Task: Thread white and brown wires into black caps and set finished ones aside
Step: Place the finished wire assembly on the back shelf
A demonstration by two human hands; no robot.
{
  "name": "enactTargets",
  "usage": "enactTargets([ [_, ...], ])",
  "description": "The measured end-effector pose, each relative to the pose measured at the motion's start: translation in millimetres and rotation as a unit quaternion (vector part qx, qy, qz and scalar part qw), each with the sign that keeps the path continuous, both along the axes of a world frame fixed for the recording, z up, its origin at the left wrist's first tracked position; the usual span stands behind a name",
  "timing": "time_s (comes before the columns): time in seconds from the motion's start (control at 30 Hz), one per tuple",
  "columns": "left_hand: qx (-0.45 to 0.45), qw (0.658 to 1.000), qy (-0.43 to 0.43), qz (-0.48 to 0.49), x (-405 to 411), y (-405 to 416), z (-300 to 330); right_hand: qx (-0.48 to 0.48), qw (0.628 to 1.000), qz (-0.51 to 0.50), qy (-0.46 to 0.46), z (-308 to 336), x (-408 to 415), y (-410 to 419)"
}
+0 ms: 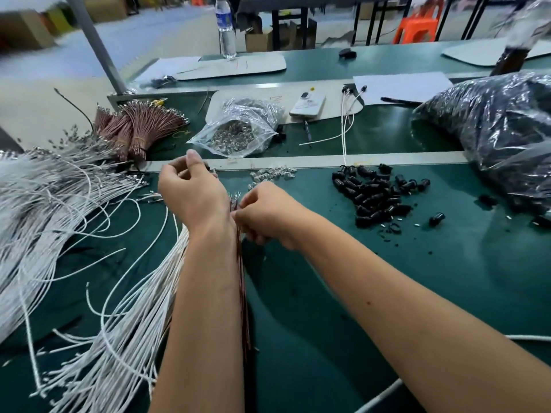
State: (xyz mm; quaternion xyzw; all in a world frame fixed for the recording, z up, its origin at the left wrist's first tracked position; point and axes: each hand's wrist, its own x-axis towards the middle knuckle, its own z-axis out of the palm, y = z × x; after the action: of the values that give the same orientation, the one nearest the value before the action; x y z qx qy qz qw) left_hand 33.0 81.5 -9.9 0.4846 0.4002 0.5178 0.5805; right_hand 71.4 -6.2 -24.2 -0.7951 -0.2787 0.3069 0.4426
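Note:
My left hand (190, 192) is raised over the green table (387, 293), fingers curled round a small dark piece at its fingertips; what it is I cannot tell. Just to its right, my right hand (268, 216) pinches the top of a thin bunch of brown wires (243, 293) that runs down between my forearms. A fan of loose white wires (119, 308) spreads across the left of the table. A pile of black caps (375, 195) lies to the right of my hands. Two finished white wires with black caps (347, 114) lie further back.
Bundled brown wires (140, 126) lie at the back left. A clear bag of metal terminals (238, 129) sits behind my hands, with loose terminals (272, 174) near it. A large plastic bag of black caps (492, 126) fills the right. A phone (308, 104) and water bottle (225, 28) stand beyond.

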Motion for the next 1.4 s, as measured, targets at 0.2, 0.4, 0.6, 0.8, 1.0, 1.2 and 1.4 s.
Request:
enactTargets([
  [0.2,0.027,0.999,0.008,-0.024,9,-11,10,0.006,0.999,0.031,0.016,-4,0,-7],
  [0.4,0.048,0.997,0.025,-0.047,12,-15,11,0.054,0.998,-0.013,-0.004,1,6,-10],
  [0.6,0.071,0.996,0.037,-0.040,20,-24,17,-0.108,0.976,0.070,-0.178,-8,-2,6],
  [0.8,0.023,0.999,0.015,-0.044,16,-9,8,-0.039,0.999,0.035,0.001,-12,2,-7],
  [1.0,0.019,0.997,0.043,-0.054,7,-4,-2,0.091,0.993,0.042,0.066,-9,5,-16],
  [1.2,0.056,0.989,0.095,-0.102,8,-11,5,0.189,0.973,0.031,0.131,11,21,-30],
  [1.4,-0.007,0.929,0.130,-0.348,34,-73,-8,0.346,0.904,-0.228,0.107,16,73,-78],
])
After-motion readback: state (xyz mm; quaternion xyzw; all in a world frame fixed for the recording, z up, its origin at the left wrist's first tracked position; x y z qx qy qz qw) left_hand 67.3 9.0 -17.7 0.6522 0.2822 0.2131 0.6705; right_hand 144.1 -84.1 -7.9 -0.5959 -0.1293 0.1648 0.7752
